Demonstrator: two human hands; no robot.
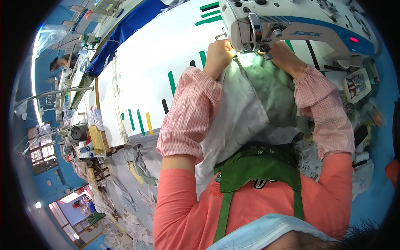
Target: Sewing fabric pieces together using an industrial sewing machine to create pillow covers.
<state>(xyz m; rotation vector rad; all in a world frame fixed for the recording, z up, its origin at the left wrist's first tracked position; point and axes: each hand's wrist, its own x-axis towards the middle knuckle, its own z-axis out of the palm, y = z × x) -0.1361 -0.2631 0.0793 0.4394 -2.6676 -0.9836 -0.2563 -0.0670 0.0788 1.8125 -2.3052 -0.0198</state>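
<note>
A white and blue sewing machine (300, 31) stands over the table, its lamp lighting the needle area. Pale green cloth (268, 81) and white cloth (239, 98) run from under the machine head down to my lap. Just left of the needle, my left hand (219, 56) is closed, fingers curled at the upper edge of the white cloth. My right hand (286, 59) rests on the green cloth, to the right of the needle. The machine head hides most of its fingertips, so their grip is unclear.
Green, black and yellow tape strips (171, 83) mark the white table (137, 71). A small white tray (357, 85) with small items sits at the right. Piled cloth (129, 196) lies at the lower left. Another person (62, 62) is far left, beside other machines.
</note>
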